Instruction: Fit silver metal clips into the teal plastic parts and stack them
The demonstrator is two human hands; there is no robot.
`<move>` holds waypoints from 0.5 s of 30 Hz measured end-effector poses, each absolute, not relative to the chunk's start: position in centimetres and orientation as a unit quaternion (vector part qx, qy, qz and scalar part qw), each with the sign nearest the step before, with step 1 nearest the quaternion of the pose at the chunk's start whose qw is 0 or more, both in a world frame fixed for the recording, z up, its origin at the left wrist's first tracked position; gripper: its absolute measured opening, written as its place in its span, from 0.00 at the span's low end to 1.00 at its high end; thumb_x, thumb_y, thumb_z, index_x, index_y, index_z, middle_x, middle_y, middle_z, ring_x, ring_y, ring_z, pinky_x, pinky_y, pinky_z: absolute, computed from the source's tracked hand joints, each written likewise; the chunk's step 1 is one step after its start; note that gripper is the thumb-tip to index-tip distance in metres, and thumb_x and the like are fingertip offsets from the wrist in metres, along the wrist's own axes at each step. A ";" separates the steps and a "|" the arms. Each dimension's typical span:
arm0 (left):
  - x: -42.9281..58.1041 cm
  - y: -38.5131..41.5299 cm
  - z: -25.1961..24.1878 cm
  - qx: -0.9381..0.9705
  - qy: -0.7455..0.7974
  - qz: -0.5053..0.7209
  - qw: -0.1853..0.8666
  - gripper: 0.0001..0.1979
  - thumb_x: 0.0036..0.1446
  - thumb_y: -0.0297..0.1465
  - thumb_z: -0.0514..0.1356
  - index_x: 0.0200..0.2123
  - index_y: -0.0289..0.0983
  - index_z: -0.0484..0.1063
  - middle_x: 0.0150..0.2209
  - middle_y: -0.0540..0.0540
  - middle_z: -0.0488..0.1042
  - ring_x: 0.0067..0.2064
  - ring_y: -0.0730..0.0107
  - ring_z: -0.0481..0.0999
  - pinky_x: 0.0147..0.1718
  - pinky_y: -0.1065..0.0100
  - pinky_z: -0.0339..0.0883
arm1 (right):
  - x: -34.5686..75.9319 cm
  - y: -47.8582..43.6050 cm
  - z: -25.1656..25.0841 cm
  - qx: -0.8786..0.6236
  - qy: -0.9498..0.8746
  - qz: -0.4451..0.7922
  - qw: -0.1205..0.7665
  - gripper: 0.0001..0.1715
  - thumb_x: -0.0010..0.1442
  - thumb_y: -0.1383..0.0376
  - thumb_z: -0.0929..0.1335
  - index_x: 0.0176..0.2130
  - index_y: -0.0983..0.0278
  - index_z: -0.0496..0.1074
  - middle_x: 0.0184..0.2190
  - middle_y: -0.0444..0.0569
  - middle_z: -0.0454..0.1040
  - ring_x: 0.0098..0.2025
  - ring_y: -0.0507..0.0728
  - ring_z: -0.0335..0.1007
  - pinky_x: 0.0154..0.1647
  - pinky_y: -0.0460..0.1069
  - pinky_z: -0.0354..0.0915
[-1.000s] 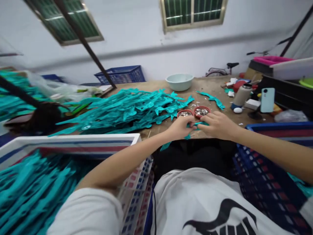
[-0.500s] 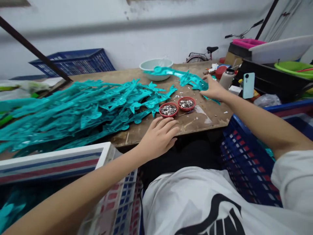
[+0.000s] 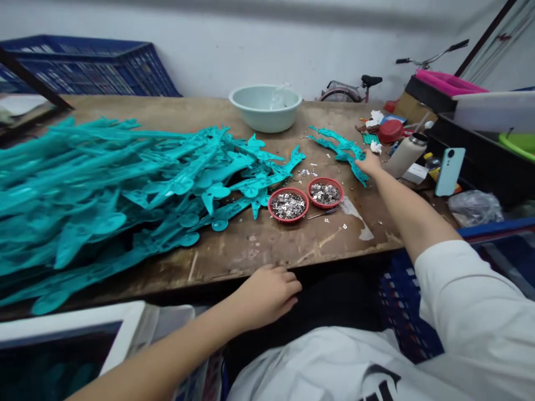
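My right hand [image 3: 368,163] reaches out to the right side of the table and pinches the near end of a thin, branching teal plastic piece [image 3: 340,146]. The piece lies flat, its far end pointing back toward the bowl. At the table's front edge rests my left hand [image 3: 270,295], fingers loosely bent and slightly apart, with nothing visible in it. Ahead of it stand two small red baskets, the left one [image 3: 288,221] and the right one [image 3: 326,206], both filled with small shiny metal bits. A large heap of similar teal pieces [image 3: 167,172] covers the table's left.
A pale bowl [image 3: 266,118] stands at the back of the wooden table [image 3: 234,250]. To the right are a bottle [image 3: 405,157], a phone [image 3: 450,171], a red lid-like thing [image 3: 390,131] and black bins. Blue crates [image 3: 96,69] and a white-rimmed box [image 3: 134,328] flank the table.
The teal piece, raised in front of the bowl before, now lies on the table right of it, still at my right hand. My left hand has drawn back from the red baskets. The view has shifted.
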State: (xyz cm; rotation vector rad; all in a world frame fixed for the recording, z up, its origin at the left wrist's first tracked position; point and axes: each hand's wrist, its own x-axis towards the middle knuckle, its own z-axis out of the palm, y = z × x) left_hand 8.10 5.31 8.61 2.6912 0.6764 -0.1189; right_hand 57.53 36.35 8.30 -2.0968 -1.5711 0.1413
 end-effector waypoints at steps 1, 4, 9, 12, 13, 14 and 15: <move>7.9 5.3 8.4 0.951 0.237 -0.037 0.196 0.04 0.80 0.31 0.73 0.54 0.45 0.88 0.55 0.44 0.94 0.55 0.51 0.94 0.54 0.56 0.81 | 57.6 36.9 7.6 -0.786 -0.568 0.062 0.237 0.40 0.72 0.66 0.77 0.77 0.76 0.78 0.72 0.79 0.88 0.74 0.82 0.86 0.81 0.72 0.78; 7.4 5.2 8.3 0.944 0.227 -0.023 0.237 0.07 0.80 0.31 0.72 0.57 0.46 0.88 0.56 0.44 0.94 0.56 0.52 0.94 0.56 0.56 0.83 | 57.6 37.5 6.0 -0.807 -0.552 0.084 0.193 0.42 0.75 0.65 0.77 0.81 0.74 0.75 0.77 0.79 0.85 0.78 0.81 0.84 0.84 0.70 0.75; 6.7 5.6 8.1 0.937 0.213 -0.004 0.277 0.10 0.80 0.29 0.71 0.59 0.46 0.88 0.53 0.46 0.94 0.53 0.53 0.94 0.55 0.56 0.82 | 57.4 36.8 4.9 -0.802 -0.564 0.098 0.170 0.52 0.71 0.66 0.78 0.86 0.74 0.69 0.82 0.78 0.79 0.83 0.79 0.79 0.88 0.67 0.71; 6.7 6.2 7.3 0.945 0.189 0.035 0.266 0.08 0.83 0.28 0.69 0.57 0.45 0.88 0.48 0.48 0.93 0.48 0.57 0.94 0.50 0.56 0.80 | 56.8 36.4 5.0 -0.807 -0.555 0.109 0.169 0.58 0.67 0.68 0.78 0.88 0.75 0.67 0.84 0.80 0.76 0.84 0.79 0.77 0.89 0.65 0.70; 6.8 6.4 7.0 0.949 0.179 0.059 0.253 0.08 0.84 0.28 0.68 0.56 0.44 0.88 0.46 0.49 0.93 0.46 0.59 0.93 0.48 0.57 0.78 | 56.5 36.3 5.2 -0.810 -0.549 0.114 0.171 0.58 0.67 0.68 0.78 0.88 0.75 0.66 0.84 0.80 0.76 0.84 0.79 0.77 0.89 0.65 0.69; 6.9 6.6 6.6 0.953 0.172 0.088 0.233 0.08 0.85 0.27 0.66 0.54 0.43 0.88 0.44 0.49 0.92 0.44 0.60 0.91 0.46 0.58 0.77 | 56.2 36.1 5.4 -0.814 -0.541 0.119 0.174 0.58 0.67 0.67 0.78 0.88 0.74 0.67 0.84 0.81 0.76 0.85 0.80 0.76 0.90 0.67 0.69; 7.0 6.8 6.3 0.957 0.167 0.119 0.206 0.09 0.86 0.27 0.64 0.53 0.43 0.87 0.42 0.48 0.91 0.41 0.62 0.90 0.44 0.58 0.75 | 55.8 35.9 5.7 -0.819 -0.531 0.125 0.178 0.57 0.67 0.66 0.79 0.87 0.74 0.68 0.83 0.81 0.76 0.85 0.82 0.75 0.90 0.70 0.68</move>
